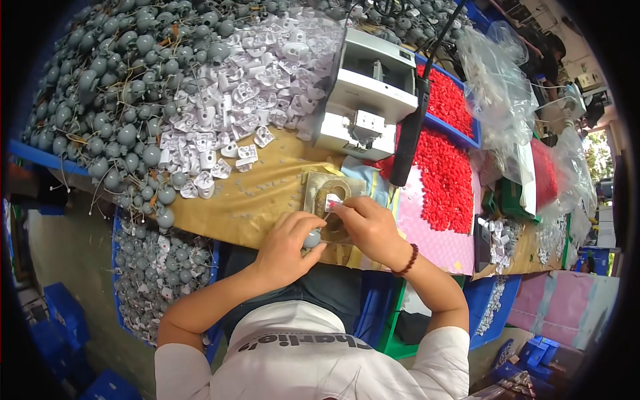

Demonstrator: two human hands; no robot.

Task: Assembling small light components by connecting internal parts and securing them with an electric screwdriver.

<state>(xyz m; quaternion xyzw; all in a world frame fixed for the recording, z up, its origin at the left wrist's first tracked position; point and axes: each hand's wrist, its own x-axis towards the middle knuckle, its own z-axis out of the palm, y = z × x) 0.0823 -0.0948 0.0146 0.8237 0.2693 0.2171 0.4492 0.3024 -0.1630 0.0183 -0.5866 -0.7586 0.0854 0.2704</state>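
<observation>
My left hand [288, 245] grips a small grey round part [312, 238] between thumb and fingers, just over a worn metal fixture plate [319, 188] on the brown cardboard-covered bench. My right hand [368, 225] pinches a small white plastic piece with a red spot [333, 203] at the fixture's middle. The two hands are close together, almost touching. A dark bead bracelet [406, 261] circles my right wrist.
A heap of grey round wired parts [113, 87] fills the far left, and a pile of white plastic pieces [247, 87] lies beside it. A white machine [370, 93] stands behind, with red small parts [443, 170] to its right. A blue bin of assembled grey parts [157, 270] sits lower left.
</observation>
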